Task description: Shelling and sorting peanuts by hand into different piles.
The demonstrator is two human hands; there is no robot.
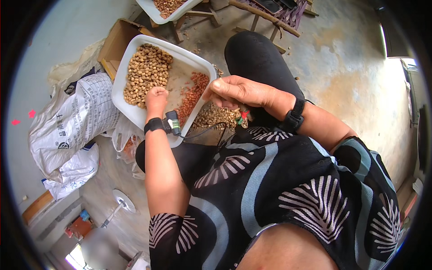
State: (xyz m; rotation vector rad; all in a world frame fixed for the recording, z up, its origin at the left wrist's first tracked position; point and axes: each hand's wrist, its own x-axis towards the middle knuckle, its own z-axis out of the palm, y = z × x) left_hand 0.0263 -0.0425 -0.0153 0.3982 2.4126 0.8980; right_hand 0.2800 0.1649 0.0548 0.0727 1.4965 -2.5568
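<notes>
A white plastic tub stands before me. Unshelled peanuts are heaped on its far left side, and shelled reddish peanuts lie along its right side. My left hand is over the near edge of the unshelled heap, its fingers curled; whether they hold anything is hidden. My right hand is at the tub's right rim, with its fingers bent and thumb on top; its grip is also hidden. Below the right hand, empty peanut shells are piled beside the tub.
Woven sacks and a plastic bag sit left of the tub, with a cardboard box behind. Another white tub rests on a wooden stand farther off. A wooden-framed seat holds a phone. My knees flank the shells.
</notes>
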